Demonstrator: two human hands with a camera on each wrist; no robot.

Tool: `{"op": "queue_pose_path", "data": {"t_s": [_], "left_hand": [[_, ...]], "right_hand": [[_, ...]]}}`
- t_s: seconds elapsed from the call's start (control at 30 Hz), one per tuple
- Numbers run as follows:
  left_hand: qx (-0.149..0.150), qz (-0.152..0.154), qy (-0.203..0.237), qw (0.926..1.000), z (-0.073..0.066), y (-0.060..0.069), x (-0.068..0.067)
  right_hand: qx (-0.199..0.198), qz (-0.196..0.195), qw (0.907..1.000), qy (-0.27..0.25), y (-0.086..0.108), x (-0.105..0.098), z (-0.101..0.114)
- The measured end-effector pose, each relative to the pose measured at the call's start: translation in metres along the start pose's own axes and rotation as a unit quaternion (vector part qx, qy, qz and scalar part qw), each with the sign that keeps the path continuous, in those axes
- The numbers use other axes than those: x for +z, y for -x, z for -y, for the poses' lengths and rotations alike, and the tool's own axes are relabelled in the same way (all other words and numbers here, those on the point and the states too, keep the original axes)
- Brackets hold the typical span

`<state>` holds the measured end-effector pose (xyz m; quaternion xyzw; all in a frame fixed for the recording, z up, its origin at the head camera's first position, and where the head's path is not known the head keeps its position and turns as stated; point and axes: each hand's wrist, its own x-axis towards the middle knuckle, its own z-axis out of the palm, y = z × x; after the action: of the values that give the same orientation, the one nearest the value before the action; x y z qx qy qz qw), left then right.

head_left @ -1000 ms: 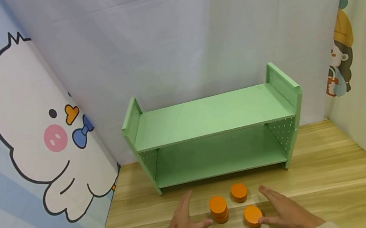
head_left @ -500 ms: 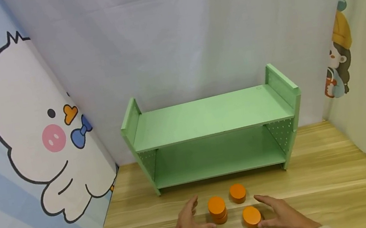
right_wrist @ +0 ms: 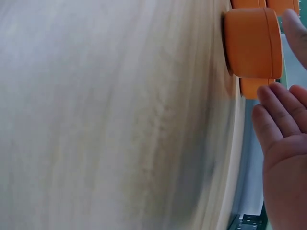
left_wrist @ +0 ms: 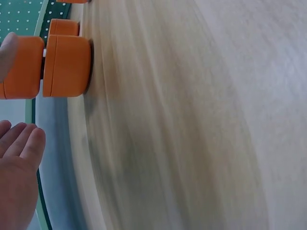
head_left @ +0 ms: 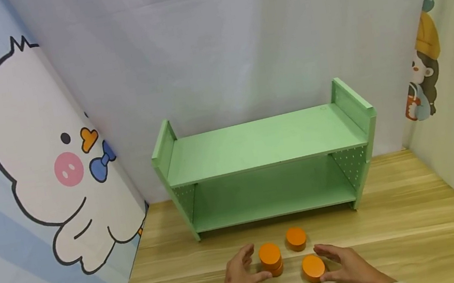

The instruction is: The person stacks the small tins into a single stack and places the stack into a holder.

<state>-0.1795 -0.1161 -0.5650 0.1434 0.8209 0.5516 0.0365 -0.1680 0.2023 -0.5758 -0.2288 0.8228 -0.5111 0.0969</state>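
Two round orange blocks stand stacked in the head view, the upper block point(head_left: 270, 254) over the lower block point(head_left: 277, 271). My left hand point(head_left: 240, 276) is just left of this stack, fingers spread from the thumb. In the left wrist view the thumb point(left_wrist: 6, 55) overlaps the upper block; whether it touches is unclear. To the right lies a single orange block point(head_left: 314, 268), with my right hand point(head_left: 349, 267) beside it. That hand's thumb is very close to the block, contact uncertain, and its fingers are extended. A further orange block point(head_left: 296, 238) lies behind, nearer the shelf.
A green two-level shelf point(head_left: 262, 143) stands at the back of the wooden table point(head_left: 419, 220). White cloth point(head_left: 214, 55) hangs behind it. Printed cloths with cartoon figures border the left and right sides.
My left hand has moved right, closer to the stack. The fingers of my right hand have come in nearer the single block. All the blocks stay in place.
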Motion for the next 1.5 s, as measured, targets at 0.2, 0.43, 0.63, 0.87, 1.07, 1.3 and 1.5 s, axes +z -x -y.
{"op": "queue_pose_path", "data": {"t_s": [0.2, 0.43, 0.63, 0.87, 1.07, 1.3, 1.5], "left_hand": [[0.003, -0.004, 0.009, 0.9999, 0.004, -0.002, 0.007], [0.0, -0.025, 0.041, 0.9988, 0.004, -0.004, 0.012], [-0.013, -0.034, 0.071, 0.9968, 0.005, -0.006, 0.015], [-0.024, -0.045, 0.105, 0.9931, 0.004, -0.006, 0.02], [-0.031, -0.059, 0.119, 0.9906, 0.003, -0.004, 0.023], [-0.053, -0.075, 0.128, 0.9876, 0.004, -0.004, 0.027], [-0.059, -0.08, 0.13, 0.9866, 0.007, -0.003, 0.03]], "right_hand": [[0.005, -0.005, 0.9999, -0.013, -0.001, 0.0, -0.007], [0.015, -0.001, 0.9988, -0.046, -0.002, 0.001, -0.011], [0.024, 0.004, 0.9972, -0.07, -0.004, 0.004, -0.012], [0.039, -0.006, 0.996, -0.08, -0.003, 0.006, -0.013], [0.042, -0.013, 0.9954, -0.085, -0.002, 0.008, -0.013], [0.042, -0.021, 0.9968, -0.065, 0.0, 0.01, -0.015], [0.038, -0.029, 0.9969, -0.062, -0.001, 0.01, -0.013]]}}
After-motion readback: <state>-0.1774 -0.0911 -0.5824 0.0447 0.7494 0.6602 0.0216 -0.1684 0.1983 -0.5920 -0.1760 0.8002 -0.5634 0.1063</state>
